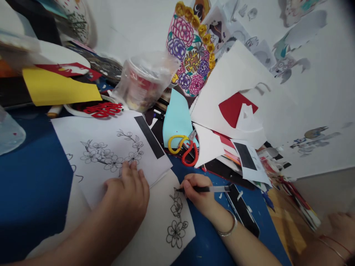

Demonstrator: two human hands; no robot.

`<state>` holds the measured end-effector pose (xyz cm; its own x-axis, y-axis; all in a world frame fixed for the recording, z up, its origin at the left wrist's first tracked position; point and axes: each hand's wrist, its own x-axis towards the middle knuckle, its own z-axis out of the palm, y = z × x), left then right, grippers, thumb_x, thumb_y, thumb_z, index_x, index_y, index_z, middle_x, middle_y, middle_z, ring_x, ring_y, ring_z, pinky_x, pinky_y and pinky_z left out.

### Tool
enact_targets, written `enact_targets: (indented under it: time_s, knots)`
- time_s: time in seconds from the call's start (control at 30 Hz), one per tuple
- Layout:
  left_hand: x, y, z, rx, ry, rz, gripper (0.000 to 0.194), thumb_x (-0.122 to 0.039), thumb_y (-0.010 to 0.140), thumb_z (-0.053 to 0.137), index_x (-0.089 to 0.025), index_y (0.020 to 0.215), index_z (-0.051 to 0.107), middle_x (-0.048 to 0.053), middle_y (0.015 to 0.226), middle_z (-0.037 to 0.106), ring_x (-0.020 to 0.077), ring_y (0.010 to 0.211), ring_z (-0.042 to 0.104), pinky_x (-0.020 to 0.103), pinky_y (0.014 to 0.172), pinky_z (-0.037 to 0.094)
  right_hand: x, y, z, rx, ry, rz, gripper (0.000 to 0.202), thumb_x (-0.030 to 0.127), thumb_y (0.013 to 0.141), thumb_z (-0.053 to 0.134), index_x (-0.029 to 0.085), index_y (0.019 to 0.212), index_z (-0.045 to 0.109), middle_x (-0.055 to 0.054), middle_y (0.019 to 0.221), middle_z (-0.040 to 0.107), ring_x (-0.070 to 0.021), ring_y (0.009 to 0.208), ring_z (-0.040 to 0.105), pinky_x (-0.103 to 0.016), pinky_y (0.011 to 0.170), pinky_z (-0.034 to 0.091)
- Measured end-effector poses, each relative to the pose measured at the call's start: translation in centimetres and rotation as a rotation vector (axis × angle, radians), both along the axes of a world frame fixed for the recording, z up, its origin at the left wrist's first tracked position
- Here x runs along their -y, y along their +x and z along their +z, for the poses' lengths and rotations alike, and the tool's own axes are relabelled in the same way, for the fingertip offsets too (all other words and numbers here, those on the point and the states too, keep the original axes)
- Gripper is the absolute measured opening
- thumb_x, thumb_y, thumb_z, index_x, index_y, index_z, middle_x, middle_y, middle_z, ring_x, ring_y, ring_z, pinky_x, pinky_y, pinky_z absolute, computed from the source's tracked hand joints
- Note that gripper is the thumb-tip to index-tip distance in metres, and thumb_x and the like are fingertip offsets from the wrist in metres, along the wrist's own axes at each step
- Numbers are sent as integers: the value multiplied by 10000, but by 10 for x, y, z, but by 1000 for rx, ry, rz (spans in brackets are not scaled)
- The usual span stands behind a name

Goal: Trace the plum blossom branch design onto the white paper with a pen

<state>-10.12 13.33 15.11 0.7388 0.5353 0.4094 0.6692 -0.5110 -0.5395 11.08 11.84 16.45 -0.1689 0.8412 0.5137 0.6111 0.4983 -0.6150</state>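
A blue table (30,184) crowded along its far and right edges with cut paper leaves open room only at its near left, where bare surface runs to the frame's edge. Two sheets overlap at the near centre: a printed blossom pattern (111,147) lies on top, its right edge lifting slightly, and beneath it a pale drawing sheet (158,221) carries inked flowers in black outline, two open blooms near the sheet's right edge with a stem climbing away. The left hand (126,195) rests flat, fingers together, pinning the pattern's near edge. The right hand (196,194) grips a black pen (208,189), its tip touching the topmost flower. Yellow and red scissors (184,147) lie just beyond, beside light blue card (176,118).
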Motion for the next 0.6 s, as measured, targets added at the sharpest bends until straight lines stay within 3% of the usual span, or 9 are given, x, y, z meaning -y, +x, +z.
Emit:
enact_targets:
  time_s: [0.2, 0.6]
  knots:
    - [0, -1, 1, 22, -24, -25, 332, -43, 720, 508, 18, 995, 684, 364, 1053, 623, 456, 947, 645, 366, 506, 453, -1, 0, 0, -29, -6, 17, 359, 121, 792, 500, 230, 512, 303, 43, 465, 458, -100, 432, 478, -213, 422, 420]
    - [1, 4, -3, 76, -54, 15, 352, -1, 715, 477, 19, 999, 685, 357, 1073, 618, 481, 979, 622, 408, 520, 463, 0, 1, -1, -26, -93, -20, 367, 181, 800, 504, 236, 514, 281, 37, 458, 429, -111, 438, 453, -233, 415, 416]
